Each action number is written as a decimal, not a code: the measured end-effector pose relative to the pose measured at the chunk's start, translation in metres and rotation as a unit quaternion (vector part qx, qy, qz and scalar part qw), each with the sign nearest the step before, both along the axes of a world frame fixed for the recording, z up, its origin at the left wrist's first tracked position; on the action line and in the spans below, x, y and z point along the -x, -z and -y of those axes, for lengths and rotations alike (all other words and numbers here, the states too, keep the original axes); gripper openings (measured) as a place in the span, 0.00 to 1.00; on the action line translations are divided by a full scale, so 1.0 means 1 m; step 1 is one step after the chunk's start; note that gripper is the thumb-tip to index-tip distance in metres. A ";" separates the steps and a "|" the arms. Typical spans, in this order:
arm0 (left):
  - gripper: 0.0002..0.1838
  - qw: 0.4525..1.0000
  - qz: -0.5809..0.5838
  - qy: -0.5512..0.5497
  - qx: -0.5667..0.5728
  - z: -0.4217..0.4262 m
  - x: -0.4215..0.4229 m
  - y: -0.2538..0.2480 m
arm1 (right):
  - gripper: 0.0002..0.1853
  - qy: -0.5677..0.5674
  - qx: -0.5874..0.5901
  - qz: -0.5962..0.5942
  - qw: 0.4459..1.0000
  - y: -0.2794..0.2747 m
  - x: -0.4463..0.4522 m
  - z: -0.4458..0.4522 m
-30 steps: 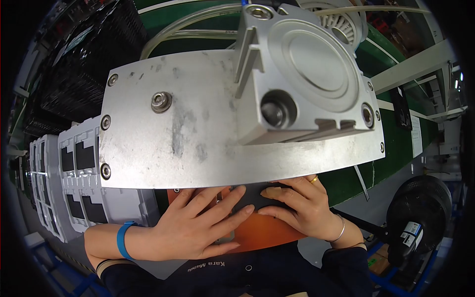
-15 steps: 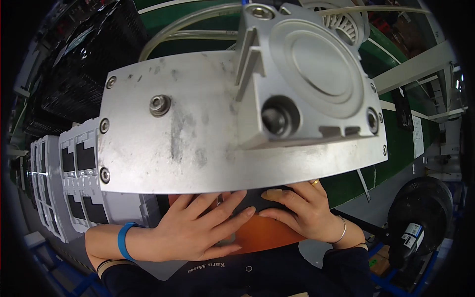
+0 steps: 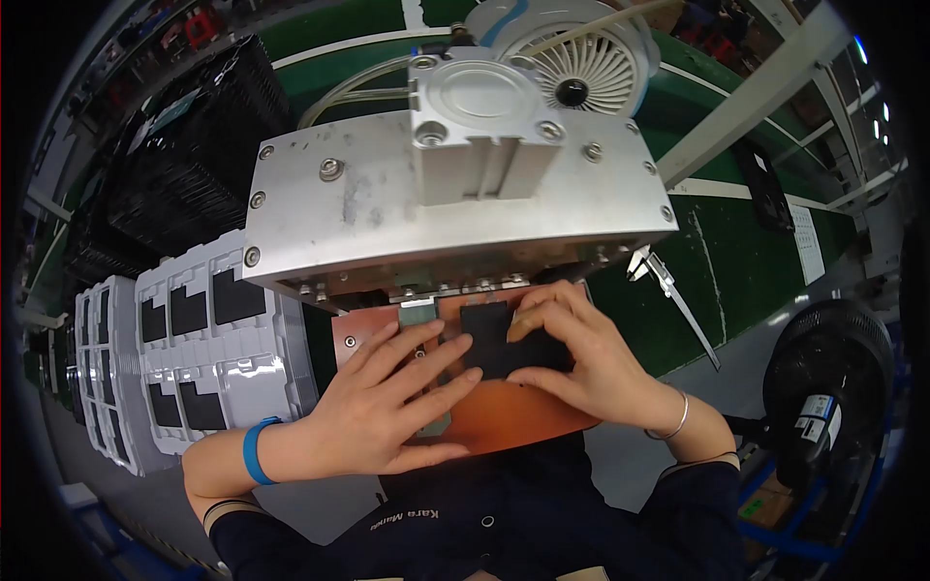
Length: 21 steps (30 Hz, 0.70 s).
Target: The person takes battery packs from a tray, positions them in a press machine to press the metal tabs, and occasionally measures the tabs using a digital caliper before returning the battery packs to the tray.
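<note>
Below the front of a metal press housing [image 3: 387, 237] lies an orange base plate [image 3: 504, 416]. A black flat L-shaped piece [image 3: 487, 334] rests on it. My left hand [image 3: 387, 397], with a blue wristband, lies with fingers spread over the left part of the plate. Its fingertips reach the left edge of the black piece, and the hand partly covers a greenish metal block [image 3: 418, 313]. My right hand [image 3: 591, 363] has bent fingers and a tan finger cot. Thumb and fingers grip the black piece at its right side, hiding part of it.
White trays [image 3: 262, 378] with black pieces stand at the left, below black crates [image 3: 194, 145]. On the green table, a caliper [image 3: 673, 290] lies to the right. A white fan [image 3: 581, 73] sits behind the press; a black fan [image 3: 823, 387] stands at the right.
My view has shifted back from the press housing, so the orange plate and black piece show more fully. Both hands stay at the plate in nearly the same pose.
</note>
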State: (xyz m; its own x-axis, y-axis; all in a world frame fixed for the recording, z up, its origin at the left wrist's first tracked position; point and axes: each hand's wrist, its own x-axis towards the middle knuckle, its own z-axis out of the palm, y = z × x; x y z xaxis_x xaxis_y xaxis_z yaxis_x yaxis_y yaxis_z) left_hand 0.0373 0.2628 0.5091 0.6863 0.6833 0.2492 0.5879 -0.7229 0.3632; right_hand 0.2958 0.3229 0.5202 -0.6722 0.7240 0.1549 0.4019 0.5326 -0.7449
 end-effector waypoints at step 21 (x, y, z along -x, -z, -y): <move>0.09 0.988 0.150 -0.036 0.013 0.010 -0.018 -0.022 | 0.16 0.133 0.513 -0.182 0.828 0.005 -0.056 -0.022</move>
State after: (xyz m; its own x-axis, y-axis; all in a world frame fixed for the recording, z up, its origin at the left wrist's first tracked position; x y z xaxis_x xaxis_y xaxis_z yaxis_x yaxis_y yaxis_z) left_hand 0.0554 0.2523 0.5314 0.5333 0.7371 0.4150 0.5009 -0.6705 0.5473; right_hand 0.3519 0.3454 0.5157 -0.5121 0.7148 -0.4763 0.0536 -0.5268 -0.8483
